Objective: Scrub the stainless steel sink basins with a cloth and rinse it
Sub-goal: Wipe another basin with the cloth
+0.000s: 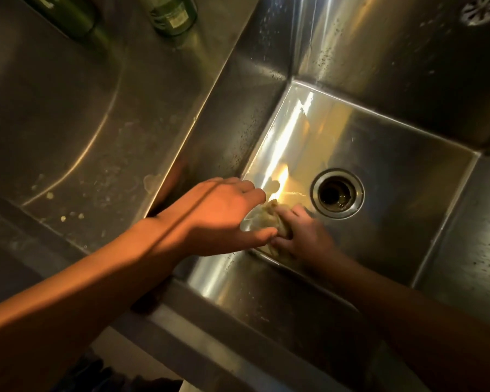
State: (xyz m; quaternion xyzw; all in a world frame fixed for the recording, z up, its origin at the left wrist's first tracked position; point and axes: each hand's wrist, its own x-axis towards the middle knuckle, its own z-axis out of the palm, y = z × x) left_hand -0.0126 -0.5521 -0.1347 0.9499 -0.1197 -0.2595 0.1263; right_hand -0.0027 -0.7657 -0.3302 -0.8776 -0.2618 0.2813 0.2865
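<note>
Reaching down into the sink basin [393, 154], both bare hands meet on a crumpled yellowish cloth [262, 219] that lies on the basin floor just beside the round drain [337, 193], on its near-left side. The left hand [224, 216] comes in over the basin's left rim, fingers loosely curved and its thumb tip touching the cloth's near edge; its palm covers part of the fabric, so how far the cloth spreads under it cannot be made out. The right hand [303, 236] lies in deep shadow, fingers bent around the cloth's right side, pinching a fold of it; the exact hold is hard to read in the dim light. Both forearms run off the bottom edge of the view.

Left of the drain, bright streaks of reflected light lie across the wet basin floor. The basin walls carry dark specks and droplets. Farther left of the drain, beyond the rim, a steel drainboard [68, 137] shows pale smears and small crumbs. At its far edge stand two green bottles [173, 15], both cut off by the top of the frame, the left one nearly lost in darkness. Far to the upper right of the drain, a round perforated metal piece [483, 9] is partly cropped and too blurred to identify.
</note>
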